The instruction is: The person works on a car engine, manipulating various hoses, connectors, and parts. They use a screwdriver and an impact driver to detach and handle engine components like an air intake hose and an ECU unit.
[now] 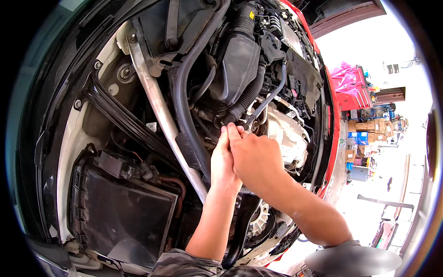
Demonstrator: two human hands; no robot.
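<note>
Over the middle of a car's engine bay, my left hand (224, 167) and my right hand (256, 154) are pressed together. The fingers of both are closed and their tips meet just below the lower end of a black corrugated hose (253, 90). Whatever they pinch is small or hidden by the fingers, and I cannot make it out. Right beside my right hand, a thin grey hose (267, 101) runs down past the fingertips. A silvery metal heat shield (285, 134) lies to the right of that hand.
A bare metal brace bar (159, 101) and a thick black rubber seal (181, 92) cross left of my hands. A black lidded box (124, 217) sits at lower left. The red front edge (333, 138) borders the bay; a red tool cabinet (355, 97) and cardboard boxes (369, 125) stand beyond.
</note>
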